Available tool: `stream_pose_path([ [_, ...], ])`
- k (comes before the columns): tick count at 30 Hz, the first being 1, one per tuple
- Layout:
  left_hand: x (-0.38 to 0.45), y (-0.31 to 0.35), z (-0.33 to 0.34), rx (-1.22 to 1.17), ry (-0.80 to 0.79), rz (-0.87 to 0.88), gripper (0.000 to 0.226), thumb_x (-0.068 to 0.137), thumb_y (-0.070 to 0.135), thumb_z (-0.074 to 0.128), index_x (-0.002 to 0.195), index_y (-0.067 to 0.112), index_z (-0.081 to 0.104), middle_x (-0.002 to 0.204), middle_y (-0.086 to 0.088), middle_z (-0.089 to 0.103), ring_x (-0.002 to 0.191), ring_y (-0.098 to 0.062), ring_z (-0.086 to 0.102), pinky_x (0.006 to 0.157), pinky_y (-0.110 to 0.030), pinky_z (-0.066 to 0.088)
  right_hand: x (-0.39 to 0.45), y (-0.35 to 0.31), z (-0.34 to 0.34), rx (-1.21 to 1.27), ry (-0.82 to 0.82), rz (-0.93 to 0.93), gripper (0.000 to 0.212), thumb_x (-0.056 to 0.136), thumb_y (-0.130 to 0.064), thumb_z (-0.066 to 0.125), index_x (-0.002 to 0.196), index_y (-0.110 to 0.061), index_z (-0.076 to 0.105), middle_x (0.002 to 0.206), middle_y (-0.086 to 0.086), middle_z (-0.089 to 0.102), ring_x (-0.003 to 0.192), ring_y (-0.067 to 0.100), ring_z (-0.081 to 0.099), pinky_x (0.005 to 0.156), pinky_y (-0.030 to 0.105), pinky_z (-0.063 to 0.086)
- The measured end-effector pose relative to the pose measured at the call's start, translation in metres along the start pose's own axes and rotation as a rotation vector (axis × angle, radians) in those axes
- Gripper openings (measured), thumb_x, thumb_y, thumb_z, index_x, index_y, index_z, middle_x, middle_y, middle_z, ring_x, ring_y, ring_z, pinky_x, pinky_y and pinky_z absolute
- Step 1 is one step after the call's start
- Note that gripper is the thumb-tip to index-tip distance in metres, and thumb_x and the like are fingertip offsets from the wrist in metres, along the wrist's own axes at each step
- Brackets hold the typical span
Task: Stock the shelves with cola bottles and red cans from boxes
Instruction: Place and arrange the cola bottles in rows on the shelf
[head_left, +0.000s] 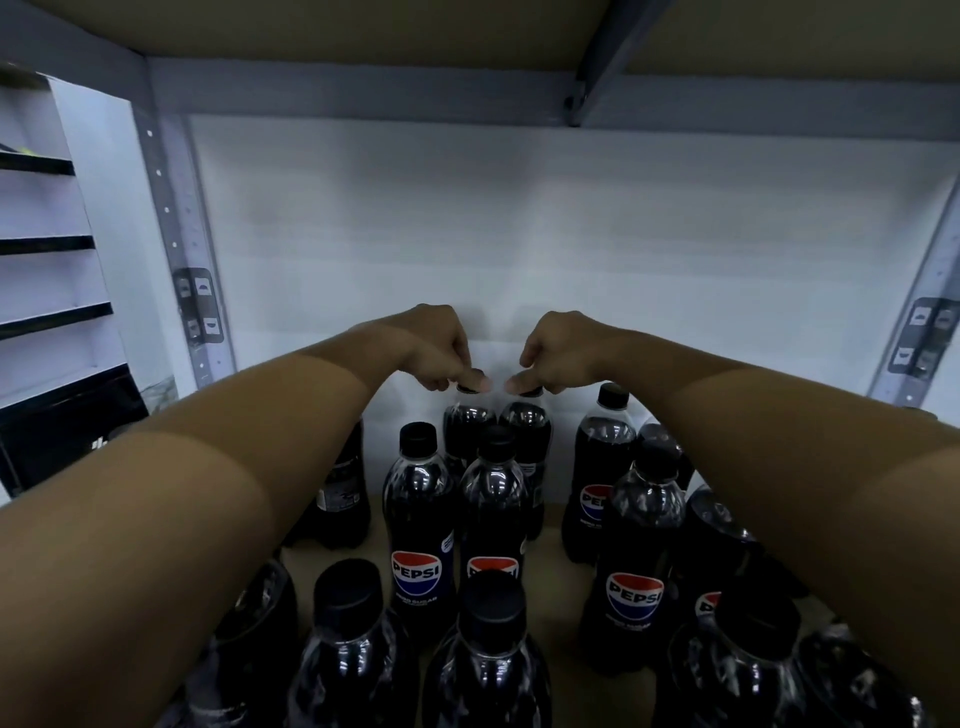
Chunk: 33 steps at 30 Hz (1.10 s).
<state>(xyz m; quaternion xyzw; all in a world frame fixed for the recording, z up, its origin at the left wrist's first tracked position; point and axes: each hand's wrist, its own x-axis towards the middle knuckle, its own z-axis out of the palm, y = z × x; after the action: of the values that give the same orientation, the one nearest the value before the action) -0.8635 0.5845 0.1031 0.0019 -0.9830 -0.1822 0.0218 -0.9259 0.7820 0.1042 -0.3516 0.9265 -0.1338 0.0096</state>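
Cola bottles with black caps are standing upright on the brown shelf board (550, 512), filling it from the near edge back to the white rear wall (519, 234). Both arms are reaching over them to the back row. The left hand (434, 345) is pinching the cap of the left back bottle (467, 423), fingers curled down around its top, while the right hand (556, 351) is pinching the cap of the right back bottle (530, 423) in the same way. These two bottles are standing just beside each other, close to the wall (whether they are touching it cannot be told). In front of them a labelled bottle (421, 525) and its neighbour (493, 499) are showing their red, white and blue labels, and a further labelled bottle (639, 556) is standing to the right. A lone bottle (602, 467) is standing behind that one, well apart from the held pair. Grey metal uprights (176, 228) are framing the bay, and a grey crossbeam (363, 93) is running under the board above. Dark-edged side shelves (47, 244) are showing at far left.
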Motion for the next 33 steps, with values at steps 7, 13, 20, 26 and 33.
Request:
stream_pose_path([
  [7,-0.004,0.003,-0.003,0.091,-0.012,-0.007,0.024,0.087,0.032,0.082,0.103,0.014,0.079,0.086,-0.001,0.078,0.078,-0.011,0.075,0.066,-0.021,0.051,0.001,-0.006,0.005,-0.026,0.019,-0.005,0.025,0.086,-0.026,0.081,0.101,-0.006,0.078,0.087,0.008,0.076,0.074,0.017,0.069,0.071,0.027,0.054],
  [13,-0.01,-0.004,-0.006,0.07,-0.045,0.007,0.032,0.086,0.043,0.081,0.11,0.023,0.074,0.099,0.001,0.079,0.084,-0.012,0.074,0.075,-0.025,0.056,-0.004,-0.01,0.005,0.026,0.008,-0.019,0.046,0.087,-0.033,0.079,0.118,0.0,0.07,0.096,0.012,0.076,0.09,0.024,0.073,0.085,0.035,0.055],
  [20,-0.002,0.006,0.003,0.121,-0.012,0.005,0.02,0.089,0.032,0.08,0.099,0.014,0.08,0.088,-0.001,0.079,0.081,-0.014,0.075,0.067,-0.021,0.052,-0.003,-0.011,0.008,0.0,0.018,0.001,0.027,0.088,-0.026,0.079,0.1,-0.002,0.077,0.092,0.015,0.078,0.084,0.022,0.075,0.087,0.036,0.06],
  [26,-0.011,0.004,-0.003,0.049,-0.067,0.058,0.036,0.089,0.028,0.08,0.124,0.021,0.072,0.115,0.004,0.075,0.093,-0.011,0.072,0.071,-0.017,0.05,-0.008,-0.006,0.006,0.071,-0.006,0.0,0.033,0.088,-0.021,0.079,0.116,-0.004,0.072,0.104,0.012,0.076,0.09,0.023,0.076,0.09,0.035,0.059],
  [33,-0.006,0.001,0.003,0.055,-0.006,0.009,0.03,0.08,0.032,0.088,0.102,0.014,0.078,0.092,-0.003,0.079,0.082,-0.014,0.076,0.065,-0.02,0.053,-0.005,-0.006,0.012,0.03,0.025,0.003,0.025,0.088,-0.02,0.079,0.105,-0.003,0.075,0.093,0.014,0.077,0.083,0.025,0.076,0.082,0.032,0.061],
])
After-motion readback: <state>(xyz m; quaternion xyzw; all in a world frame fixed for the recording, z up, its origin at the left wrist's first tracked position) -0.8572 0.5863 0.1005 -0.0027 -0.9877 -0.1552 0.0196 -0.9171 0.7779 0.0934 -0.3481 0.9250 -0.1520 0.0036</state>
